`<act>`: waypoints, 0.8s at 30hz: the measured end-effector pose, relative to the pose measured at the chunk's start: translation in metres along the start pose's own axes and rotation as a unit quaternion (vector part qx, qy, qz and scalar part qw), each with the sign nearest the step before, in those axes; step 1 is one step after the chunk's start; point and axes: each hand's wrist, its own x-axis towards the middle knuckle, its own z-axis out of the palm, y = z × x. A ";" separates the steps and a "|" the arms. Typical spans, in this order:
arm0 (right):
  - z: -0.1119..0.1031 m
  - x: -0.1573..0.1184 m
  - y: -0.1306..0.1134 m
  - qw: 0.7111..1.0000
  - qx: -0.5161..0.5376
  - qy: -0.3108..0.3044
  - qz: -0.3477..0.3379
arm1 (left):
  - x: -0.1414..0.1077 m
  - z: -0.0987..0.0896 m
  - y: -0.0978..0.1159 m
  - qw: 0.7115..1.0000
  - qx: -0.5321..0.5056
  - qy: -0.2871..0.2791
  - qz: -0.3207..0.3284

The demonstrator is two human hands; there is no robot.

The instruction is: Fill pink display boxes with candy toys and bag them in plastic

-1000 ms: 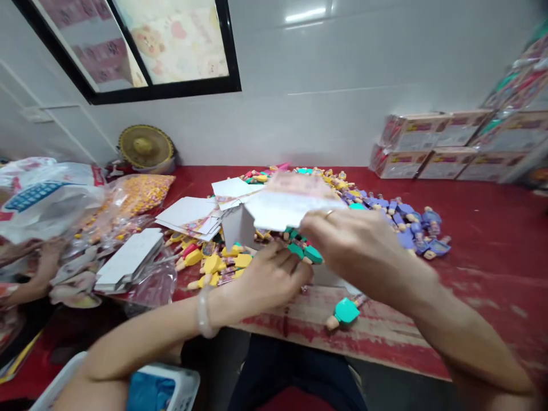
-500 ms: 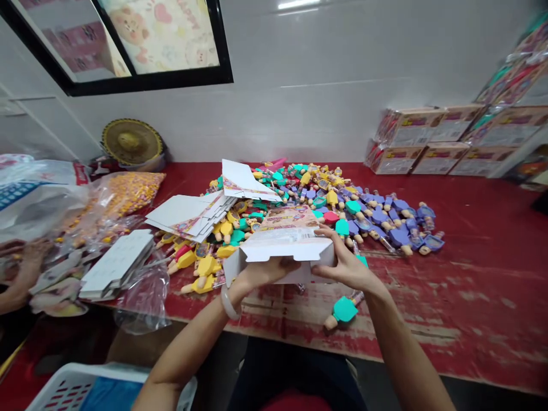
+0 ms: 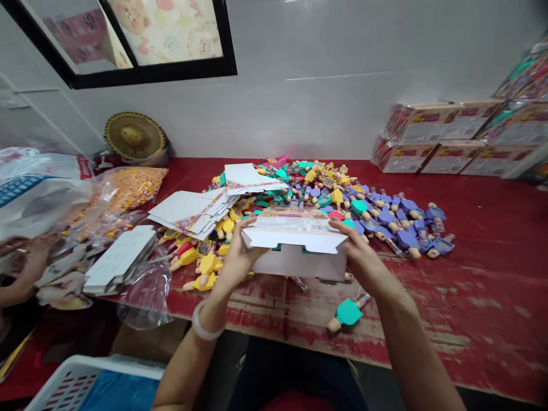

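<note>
Both my hands hold a white cardboard display box [image 3: 299, 257] above the table's front part, with its printed, barcoded panel facing up and a white flap folded down. My left hand [image 3: 237, 257] grips its left end, and my right hand [image 3: 359, 255] grips its right end. A little teal shows in a gap under the flap. Behind the box lies a heap of colourful toy figures with sticks [image 3: 338, 202]. One teal-topped figure [image 3: 347, 313] lies apart, below my right hand.
Flat white box blanks [image 3: 188, 214] and another stack [image 3: 120, 260] lie left of the heap, beside a plastic bag of yellow pieces [image 3: 128, 188]. A co-worker's hand [image 3: 36, 257] is at far left. Shrink-wrapped cartons [image 3: 436, 131] stand at right; a white basket [image 3: 85, 385] sits below.
The box has risen and shifted right, and my hands now hold its two ends. The view has also shifted slightly compared with earlier.
</note>
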 end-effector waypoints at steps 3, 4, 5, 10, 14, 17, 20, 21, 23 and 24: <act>-0.004 0.004 -0.003 0.999 0.034 0.006 0.031 | 0.010 0.016 -0.001 0.999 -0.034 0.041 -0.011; -0.006 0.005 -0.003 0.999 0.015 0.010 0.036 | 0.009 0.014 0.002 0.999 -0.047 0.011 -0.004; -0.009 0.006 -0.003 0.999 -0.014 0.002 0.039 | 0.008 0.008 0.005 0.998 -0.061 -0.034 0.002; -0.001 0.006 -0.007 0.987 -0.143 0.053 -0.039 | -0.001 -0.014 0.027 0.997 -0.037 -0.067 0.020; 0.018 0.003 -0.015 0.954 -0.212 0.170 -0.126 | -0.002 -0.002 0.042 0.994 0.042 0.080 0.067; 0.016 -0.002 -0.032 0.938 -0.247 0.185 -0.156 | 0.002 -0.003 0.045 0.990 0.057 0.094 0.092; 0.009 -0.008 -0.052 0.946 -0.198 0.180 -0.181 | 0.002 -0.019 0.039 0.990 -0.015 0.090 0.106; 0.009 -0.010 -0.055 0.954 -0.152 0.182 -0.183 | -0.001 -0.026 0.036 0.987 -0.069 0.103 0.101; 0.018 -0.016 -0.049 0.965 -0.033 0.188 -0.179 | -0.014 -0.040 0.032 0.972 -0.188 0.128 0.064; 0.026 -0.020 -0.039 0.968 0.024 0.183 -0.170 | -0.025 -0.046 0.033 0.963 -0.232 0.128 0.039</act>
